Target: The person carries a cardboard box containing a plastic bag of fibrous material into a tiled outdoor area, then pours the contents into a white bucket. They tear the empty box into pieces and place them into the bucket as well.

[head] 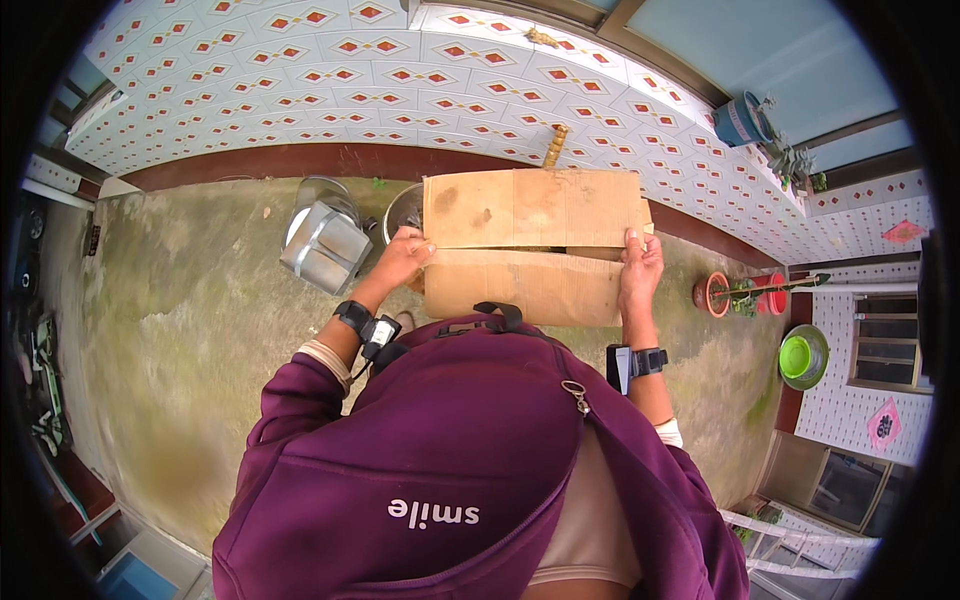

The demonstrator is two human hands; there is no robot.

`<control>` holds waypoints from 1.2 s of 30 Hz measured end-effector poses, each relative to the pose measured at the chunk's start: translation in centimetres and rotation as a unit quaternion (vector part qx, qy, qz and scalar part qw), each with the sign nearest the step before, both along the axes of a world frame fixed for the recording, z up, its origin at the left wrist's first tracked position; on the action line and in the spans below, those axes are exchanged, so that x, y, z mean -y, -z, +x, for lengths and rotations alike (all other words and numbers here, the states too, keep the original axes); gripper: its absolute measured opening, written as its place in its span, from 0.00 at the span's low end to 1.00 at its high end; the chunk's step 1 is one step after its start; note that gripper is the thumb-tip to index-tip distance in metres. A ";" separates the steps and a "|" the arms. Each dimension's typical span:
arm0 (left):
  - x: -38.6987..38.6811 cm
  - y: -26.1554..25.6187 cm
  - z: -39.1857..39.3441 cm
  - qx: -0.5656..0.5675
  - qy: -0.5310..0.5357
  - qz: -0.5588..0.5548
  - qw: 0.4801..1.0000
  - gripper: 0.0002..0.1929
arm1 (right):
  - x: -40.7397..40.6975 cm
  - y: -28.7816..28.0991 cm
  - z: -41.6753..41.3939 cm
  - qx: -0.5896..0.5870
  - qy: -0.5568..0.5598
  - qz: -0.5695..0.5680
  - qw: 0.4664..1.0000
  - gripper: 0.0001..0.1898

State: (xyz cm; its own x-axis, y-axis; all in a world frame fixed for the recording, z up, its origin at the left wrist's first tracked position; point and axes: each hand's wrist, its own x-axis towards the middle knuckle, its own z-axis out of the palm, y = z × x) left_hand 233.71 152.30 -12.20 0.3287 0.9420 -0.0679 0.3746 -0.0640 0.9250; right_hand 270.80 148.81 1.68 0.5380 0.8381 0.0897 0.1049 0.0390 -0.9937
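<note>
A brown cardboard box [525, 289] lies before me near the tiled wall, its two long top flaps nearly meeting over a narrow dark gap. My left hand [409, 253] pinches the box at its left side, where the flaps come together. At the right end, my right hand [641, 259] grips the flap edge with the thumb on top. Dark stains mark the far flap. What the box holds is hidden. Both wrists wear black straps with small devices.
A metal dustpan-like container [326, 247] stands left of the box, beside a round metal-rimmed vessel [401, 206] partly hidden by it. Potted plants [711, 294] and a green basin [796, 356] stand to the right. A gold-coloured post [556, 146] rises behind the box by the tiled wall [337, 97].
</note>
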 end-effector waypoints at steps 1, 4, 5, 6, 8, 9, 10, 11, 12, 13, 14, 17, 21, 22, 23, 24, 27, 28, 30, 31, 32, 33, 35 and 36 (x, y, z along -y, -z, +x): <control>0.0 0.4 0.0 0.031 -0.007 -0.019 0.999 0.14 | 0.0 0.3 0.1 0.004 0.004 -0.005 1.000 0.08; -0.3 1.0 -0.3 0.195 0.021 -0.093 0.976 0.14 | 0.0 1.1 0.5 0.022 0.046 -0.050 0.997 0.09; -0.4 0.9 -0.2 0.163 0.005 -0.114 0.980 0.14 | 0.2 1.2 0.8 0.055 0.030 -0.022 0.998 0.10; -0.5 0.8 -0.4 0.153 -0.002 -0.123 0.981 0.15 | 0.3 1.5 0.8 0.077 0.036 -0.013 0.996 0.11; -0.8 0.5 -0.7 0.143 -0.012 -0.138 0.980 0.15 | 0.6 1.8 1.3 0.181 0.027 -0.046 0.982 0.18; -0.8 0.2 -0.8 0.144 -0.016 -0.146 0.979 0.15 | 0.8 1.9 1.5 0.237 0.063 -0.068 0.967 0.20; -0.8 0.0 -1.0 0.144 -0.021 -0.154 0.977 0.15 | 1.0 2.1 1.5 0.291 0.084 -0.075 0.950 0.21; -0.8 -0.4 -1.1 0.147 -0.028 -0.175 0.973 0.16 | 1.3 2.2 1.6 0.344 0.104 -0.082 0.930 0.23; -0.8 -0.7 -1.3 0.135 -0.028 -0.168 0.976 0.16 | 1.6 2.2 1.6 0.340 0.103 -0.088 0.930 0.22; -0.8 -1.2 -1.5 0.127 -0.029 -0.175 0.976 0.16 | 2.0 2.1 1.7 0.337 0.103 -0.094 0.931 0.22; -0.8 -1.6 -1.6 0.141 -0.027 -0.189 0.971 0.17 | 2.4 1.8 1.7 0.322 0.104 -0.108 0.935 0.22; -1.0 -3.0 -1.9 0.146 -0.020 -0.187 0.971 0.16 | 3.4 0.3 1.6 0.386 -0.103 -0.211 0.892 0.19; -1.3 -4.3 -1.8 0.157 -0.041 -0.224 0.961 0.15 | 3.2 -2.0 1.1 0.526 -0.242 -0.247 0.777 0.25; -1.3 -4.6 -1.7 0.178 -0.050 -0.237 0.954 0.14 | 2.9 -2.3 0.9 0.549 -0.263 -0.240 0.757 0.26; -1.3 -4.9 -1.7 0.200 -0.063 -0.267 0.941 0.14 | 2.5 -2.5 0.5 0.570 -0.283 -0.233 0.736 0.28; -1.2 -5.2 -1.6 0.212 -0.068 -0.257 0.940 0.13 | 2.2 -2.7 0.2 0.593 -0.302 -0.229 0.710 0.30; -1.2 -6.2 -1.8 0.253 -0.083 -0.275 0.924 0.12 | 1.7 -2.2 -1.8 0.500 -0.353 -0.284 0.738 0.33; -1.3 -6.5 -2.0 0.266 -0.082 -0.280 0.919 0.12 | 1.5 -1.9 -2.7 0.497 -0.370 -0.260 0.740 0.35; -1.5 -7.0 -2.2 0.283 -0.082 -0.283 0.913 0.12 | 1.0 -1.2 -4.2 0.474 -0.405 -0.222 0.750 0.35; -1.6 -7.2 -2.2 0.286 -0.082 -0.281 0.912 0.12 | 0.8 -0.8 -4.9 0.465 -0.421 -0.199 0.754 0.35; -1.7 -7.2 -2.3 0.308 -0.067 -0.278 0.907 0.12 | 0.5 -0.5 -5.4 0.491 -0.432 -0.193 0.732 0.34; -1.7 -7.1 -2.4 0.297 -0.081 -0.281 0.909 0.12 | 0.4 -0.3 -5.6 0.490 -0.427 -0.194 0.735 0.31; -1.9 -6.6 -2.7 0.325 -0.066 -0.282 0.900 0.12 | -0.1 0.1 -5.9 0.483 -0.426 -0.167 0.746 0.26; -1.9 -6.3 -3.0 0.318 -0.071 -0.289 0.900 0.13 | -0.3 0.3 -5.9 0.444 -0.447 -0.183 0.755 0.24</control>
